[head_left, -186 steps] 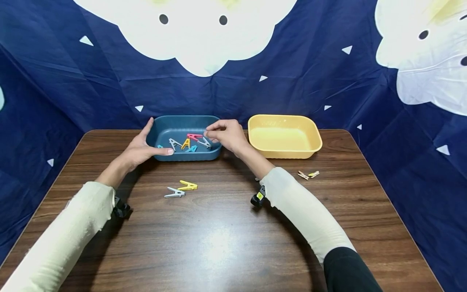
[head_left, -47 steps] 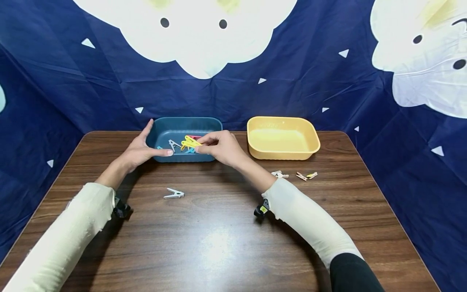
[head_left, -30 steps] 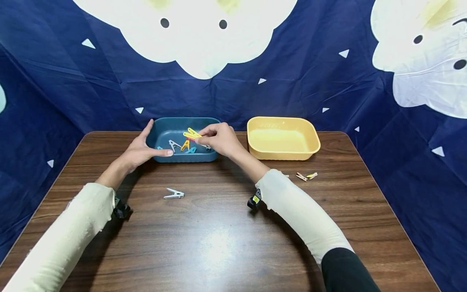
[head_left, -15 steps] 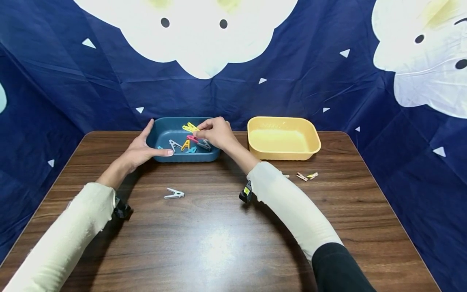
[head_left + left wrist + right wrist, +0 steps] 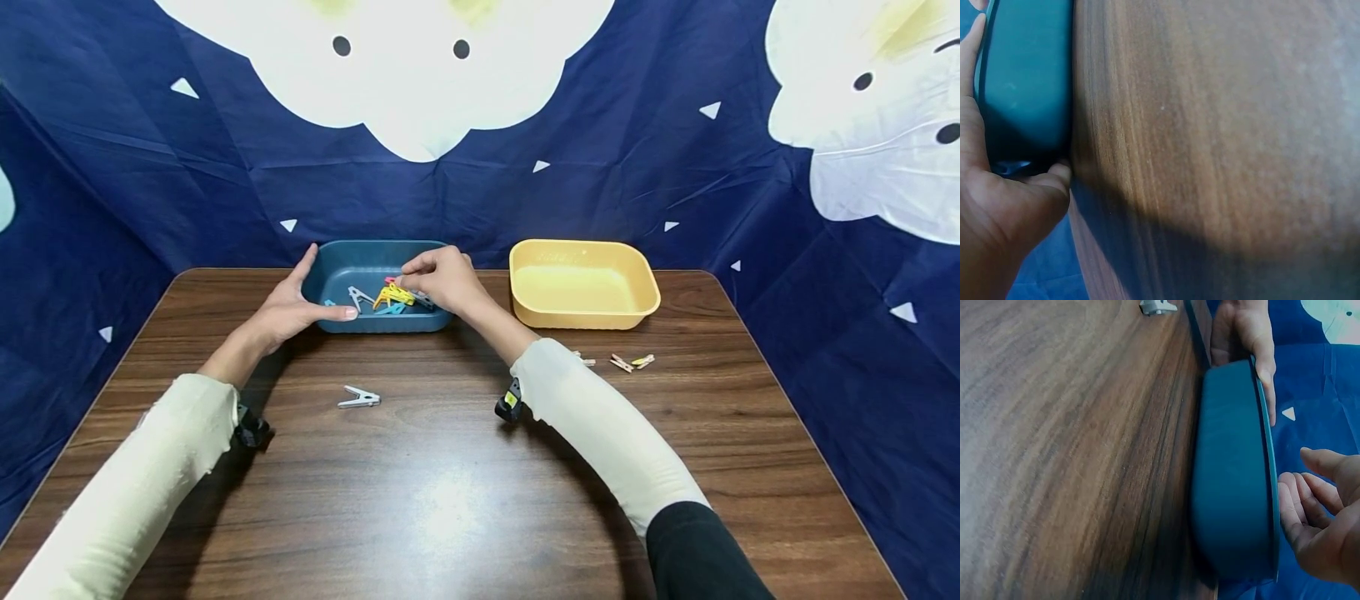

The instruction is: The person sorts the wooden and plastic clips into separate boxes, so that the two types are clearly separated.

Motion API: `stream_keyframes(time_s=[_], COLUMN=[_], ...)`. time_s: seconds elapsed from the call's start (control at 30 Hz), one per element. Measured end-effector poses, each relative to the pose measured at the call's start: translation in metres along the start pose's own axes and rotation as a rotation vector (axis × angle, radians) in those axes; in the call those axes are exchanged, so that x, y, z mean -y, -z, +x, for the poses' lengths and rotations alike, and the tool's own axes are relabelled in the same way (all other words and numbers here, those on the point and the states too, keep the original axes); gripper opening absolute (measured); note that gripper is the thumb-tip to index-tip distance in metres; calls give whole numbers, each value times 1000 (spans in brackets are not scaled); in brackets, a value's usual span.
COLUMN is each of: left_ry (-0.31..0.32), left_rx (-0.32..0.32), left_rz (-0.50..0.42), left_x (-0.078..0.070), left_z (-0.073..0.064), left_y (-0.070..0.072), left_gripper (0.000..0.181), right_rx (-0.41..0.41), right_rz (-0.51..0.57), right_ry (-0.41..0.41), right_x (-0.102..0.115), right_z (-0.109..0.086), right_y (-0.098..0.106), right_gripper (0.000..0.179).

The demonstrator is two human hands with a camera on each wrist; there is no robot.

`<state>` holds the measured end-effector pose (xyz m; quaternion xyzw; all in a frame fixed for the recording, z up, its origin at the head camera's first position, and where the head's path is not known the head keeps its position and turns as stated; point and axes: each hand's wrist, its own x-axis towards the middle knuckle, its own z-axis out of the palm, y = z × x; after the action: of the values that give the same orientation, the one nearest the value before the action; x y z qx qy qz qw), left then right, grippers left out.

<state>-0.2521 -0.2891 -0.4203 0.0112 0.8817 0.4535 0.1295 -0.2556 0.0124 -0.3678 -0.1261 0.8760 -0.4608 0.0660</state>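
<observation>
Tabletop (image 5: 315, 500) bears a blue tub (image 5: 375, 324) and yellow tub (image 5: 585, 320) (small pegs (image 5: 621, 362) nearby).

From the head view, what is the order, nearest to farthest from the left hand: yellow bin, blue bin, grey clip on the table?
1. Blue bin: the left hand touches its left end.
2. Grey clip: on the table, in front of the blue bin.
3. Yellow bin: farther off, to the right.

Table (brown wood grain) (image 5: 360, 483) | blue bin (image 5: 386, 326) | yellow bin (image 5: 585, 319) | grey clip (image 5: 360, 397) | small wooden pegs (image 5: 621, 362)
</observation>
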Motion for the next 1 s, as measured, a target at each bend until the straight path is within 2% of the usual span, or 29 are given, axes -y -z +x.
stream_keyframes(time_s=[0.23,0.5,0.7,1.0], left_ry=[6,8,-1,-3], left_rx=[1,12,4,0], left_rz=[2,-1,4,-4], left_x=[-1,-2,0,0], left_z=[-1,-1,1,2], left_y=[-1,0,0,0], left_gripper=[145,145,146,148], right_rx=[-8,58,82,73], right_rz=[27,120,118,111], right_ry=[63,124,130,113], right_x=[2,3,1,0], right_z=[-10,-21,-29,-40], right_y=[-7,-12,-14,-14], right_gripper=[13,21,23,23])
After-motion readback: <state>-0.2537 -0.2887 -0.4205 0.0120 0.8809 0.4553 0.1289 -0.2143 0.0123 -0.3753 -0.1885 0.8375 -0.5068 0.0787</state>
